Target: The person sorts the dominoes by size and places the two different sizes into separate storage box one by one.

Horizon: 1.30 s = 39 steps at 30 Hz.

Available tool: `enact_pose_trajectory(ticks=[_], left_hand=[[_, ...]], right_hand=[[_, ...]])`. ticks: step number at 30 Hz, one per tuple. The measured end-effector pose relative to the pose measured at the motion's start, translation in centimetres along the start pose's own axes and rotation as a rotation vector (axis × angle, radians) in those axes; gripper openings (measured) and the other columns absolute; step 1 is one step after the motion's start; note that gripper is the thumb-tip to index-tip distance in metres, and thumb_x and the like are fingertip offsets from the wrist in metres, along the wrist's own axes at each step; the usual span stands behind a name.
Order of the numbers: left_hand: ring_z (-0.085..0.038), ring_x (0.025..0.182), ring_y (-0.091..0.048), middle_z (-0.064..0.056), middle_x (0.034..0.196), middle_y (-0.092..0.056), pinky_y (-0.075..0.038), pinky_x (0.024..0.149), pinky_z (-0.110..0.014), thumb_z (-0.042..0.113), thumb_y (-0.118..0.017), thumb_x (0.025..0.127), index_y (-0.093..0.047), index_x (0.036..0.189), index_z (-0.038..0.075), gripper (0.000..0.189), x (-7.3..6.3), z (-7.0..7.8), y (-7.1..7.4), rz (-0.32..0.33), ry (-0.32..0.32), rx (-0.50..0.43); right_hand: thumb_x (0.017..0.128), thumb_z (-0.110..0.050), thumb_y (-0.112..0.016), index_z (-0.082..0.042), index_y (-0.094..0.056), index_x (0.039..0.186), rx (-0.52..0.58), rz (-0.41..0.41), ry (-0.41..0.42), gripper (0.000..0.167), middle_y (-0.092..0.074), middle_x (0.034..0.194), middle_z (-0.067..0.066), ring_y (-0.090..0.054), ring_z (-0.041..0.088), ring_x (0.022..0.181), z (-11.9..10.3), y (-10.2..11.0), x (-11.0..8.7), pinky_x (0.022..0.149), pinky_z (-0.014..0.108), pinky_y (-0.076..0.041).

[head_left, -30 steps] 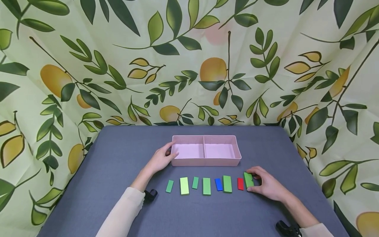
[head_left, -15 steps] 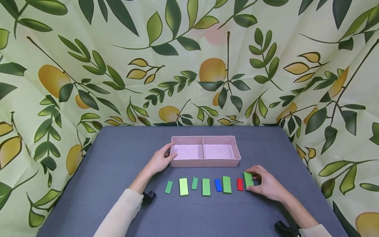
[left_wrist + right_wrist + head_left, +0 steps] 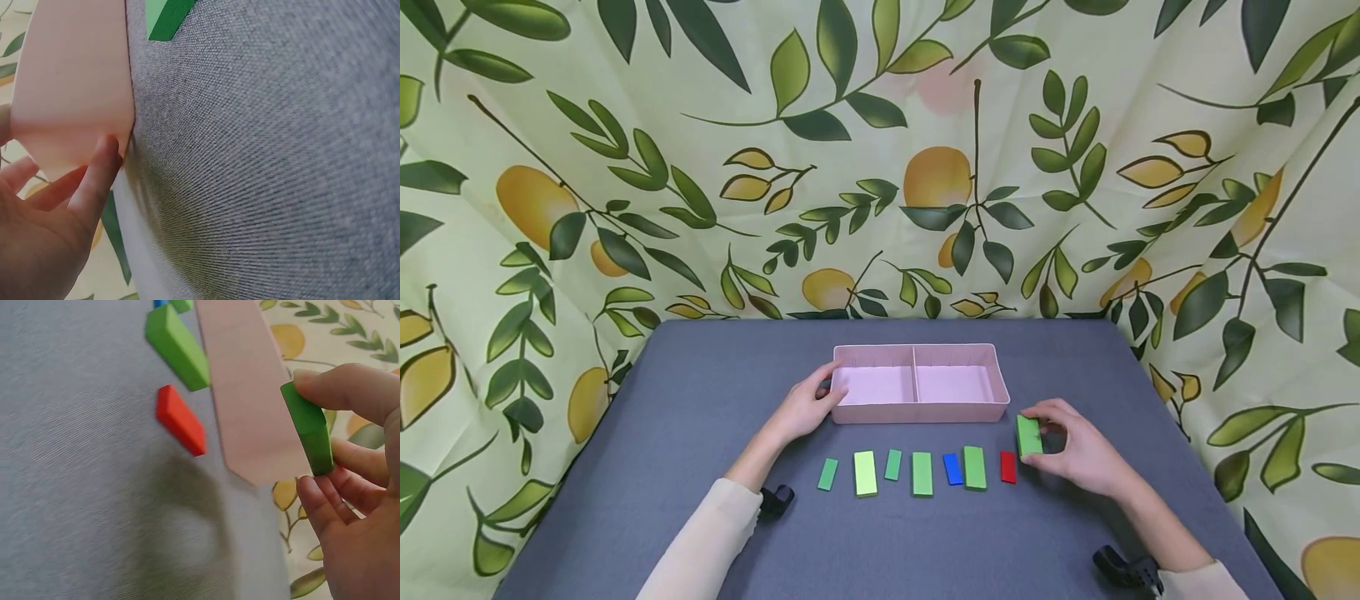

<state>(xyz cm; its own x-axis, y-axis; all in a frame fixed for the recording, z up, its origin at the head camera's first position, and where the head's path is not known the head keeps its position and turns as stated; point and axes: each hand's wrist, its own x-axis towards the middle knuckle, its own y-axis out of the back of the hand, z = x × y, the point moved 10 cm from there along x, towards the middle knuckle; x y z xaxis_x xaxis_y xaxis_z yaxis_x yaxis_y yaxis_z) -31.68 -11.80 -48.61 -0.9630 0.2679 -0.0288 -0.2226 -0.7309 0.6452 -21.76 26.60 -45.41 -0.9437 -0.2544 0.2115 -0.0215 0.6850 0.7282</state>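
My right hand (image 3: 1078, 450) pinches a green block (image 3: 1028, 437) between thumb and fingers, to the right of a red block (image 3: 1007, 467). In the right wrist view this green block (image 3: 307, 428) is raised off the cloth, overlapping the end of the pink box. My left hand (image 3: 805, 404) holds the left end of the pink two-compartment box (image 3: 925, 412), the thumb at the rim. In the left wrist view, fingers (image 3: 94, 181) of that hand lie against the box's end wall, low by the corner.
A row of blocks lies in front of the box: small green (image 3: 827, 474), yellow-green (image 3: 865, 473), another small green (image 3: 892, 465), larger green (image 3: 922, 474), blue (image 3: 952, 468) and bright green (image 3: 974, 467). A grey cloth (image 3: 880, 542) covers the table; a leaf-patterned curtain (image 3: 865, 167) hangs behind.
My right hand has lifted the green block up from beside the red block, a little toward the box's front right corner. My left hand stays at the box.
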Motion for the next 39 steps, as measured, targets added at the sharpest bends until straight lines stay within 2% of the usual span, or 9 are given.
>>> enact_pose_trajectory(ticks=[5,8,16,22,24,30,36,39], left_hand=[[-0.041,0.13,-0.055,-0.018,0.154,-0.045,-0.041,0.108,-0.056,0.036,-0.062,0.102,-0.04,0.157,0.019,0.062,0.0,0.0,0.0,-0.004,0.003,-0.005],[-0.04,0.13,-0.055,-0.017,0.155,-0.045,-0.04,0.108,-0.056,0.036,-0.062,0.102,-0.04,0.157,0.02,0.062,-0.1,0.0,0.0,-0.002,0.009,-0.006],[-0.04,0.13,-0.055,-0.018,0.155,-0.045,-0.041,0.108,-0.056,0.037,-0.063,0.101,-0.041,0.157,0.02,0.062,-0.2,-0.1,-0.1,0.001,0.009,-0.011],[-0.04,0.128,-0.057,-0.017,0.154,-0.046,-0.043,0.106,-0.056,0.037,-0.063,0.101,-0.042,0.156,0.021,0.061,-0.1,-0.2,0.0,0.008,0.016,-0.017],[-0.039,0.126,-0.058,-0.018,0.153,-0.047,-0.044,0.105,-0.056,0.037,-0.064,0.101,-0.042,0.156,0.02,0.061,0.0,-0.1,0.0,0.007,0.014,-0.021],[-0.037,0.119,-0.061,-0.019,0.149,-0.051,-0.047,0.099,-0.054,0.036,-0.067,0.099,-0.045,0.153,0.019,0.061,0.2,-0.2,0.2,0.009,0.013,-0.052],[-0.035,0.115,-0.063,-0.019,0.146,-0.053,-0.05,0.096,-0.051,0.034,-0.068,0.099,-0.046,0.152,0.018,0.059,0.4,-0.2,0.3,0.01,0.012,-0.061],[-0.035,0.114,-0.063,-0.019,0.146,-0.054,-0.05,0.095,-0.051,0.033,-0.068,0.099,-0.047,0.151,0.018,0.058,0.3,-0.1,0.2,0.011,0.01,-0.058]], right_hand=[[0.073,-0.015,-0.093,-0.007,-0.068,0.121,0.015,0.02,0.03,0.055,-0.059,0.118,0.002,-0.059,0.009,0.093,-0.8,0.7,0.6,0.087,0.013,-0.047],[0.075,-0.016,-0.092,-0.008,-0.068,0.123,0.015,0.025,0.035,0.054,-0.059,0.119,0.003,-0.059,0.01,0.095,-1.2,1.1,0.9,0.089,0.014,-0.047],[0.075,-0.013,-0.091,-0.007,-0.067,0.125,0.003,0.047,0.05,0.055,-0.058,0.121,0.001,-0.058,0.013,0.099,-2.8,2.1,2.4,0.092,0.023,-0.048],[0.077,-0.015,-0.09,-0.007,-0.065,0.128,0.021,0.014,0.017,0.057,-0.056,0.125,0.005,-0.061,0.024,0.105,-3.5,1.9,3.6,0.097,0.052,-0.048],[0.077,-0.013,-0.09,-0.005,-0.065,0.128,0.036,0.01,0.02,0.057,-0.056,0.126,0.006,-0.062,0.028,0.107,-3.9,1.9,4.0,0.097,0.056,-0.046],[0.077,-0.014,-0.089,-0.007,-0.065,0.129,0.029,0.002,0.05,0.057,-0.056,0.126,0.003,-0.062,0.024,0.109,-5.2,2.0,5.3,0.098,0.048,-0.047],[0.081,-0.016,-0.087,-0.005,-0.064,0.13,0.056,-0.023,0.064,0.055,-0.056,0.126,0.007,-0.061,0.029,0.111,-5.8,1.6,6.5,0.1,0.055,-0.045],[0.081,-0.016,-0.088,-0.005,-0.064,0.13,0.063,-0.025,0.065,0.056,-0.056,0.127,0.006,-0.061,0.028,0.112,-6.0,1.4,7.3,0.1,0.055,-0.045]])
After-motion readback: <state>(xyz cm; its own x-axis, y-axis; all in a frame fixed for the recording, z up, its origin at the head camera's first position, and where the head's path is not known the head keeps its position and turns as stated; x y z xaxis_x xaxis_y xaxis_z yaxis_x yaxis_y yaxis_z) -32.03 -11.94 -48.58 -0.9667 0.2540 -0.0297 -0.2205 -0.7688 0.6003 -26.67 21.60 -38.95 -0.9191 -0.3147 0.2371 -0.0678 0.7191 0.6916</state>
